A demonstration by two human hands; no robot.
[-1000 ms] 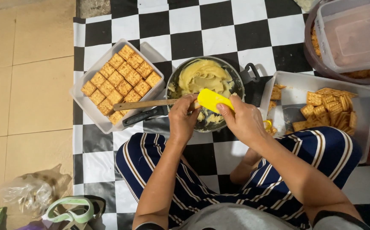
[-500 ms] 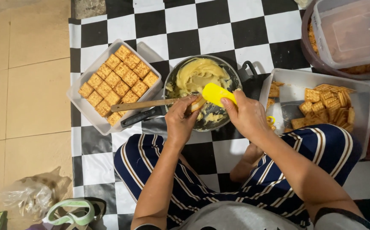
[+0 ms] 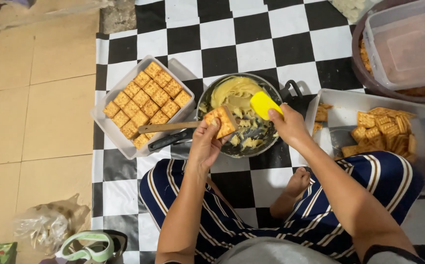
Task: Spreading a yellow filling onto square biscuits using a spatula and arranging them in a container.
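The left hand (image 3: 205,146) pinches one square cracker (image 3: 220,121) in its grip, held tilted over the near rim of the dark pan (image 3: 271,142) of yellow cream (image 3: 234,92). The right hand (image 3: 290,128) is closed round the yellow spatula (image 3: 265,104), whose blade hangs over the pan just right of the cracker. A wooden handle (image 3: 166,127) lies across the pan's left edge. Left of the pan, one white tray (image 3: 114,137) carries rows of crackers; right of it, a second tray (image 3: 417,115) holds a loose heap. All rest on the checkered mat (image 3: 251,44).
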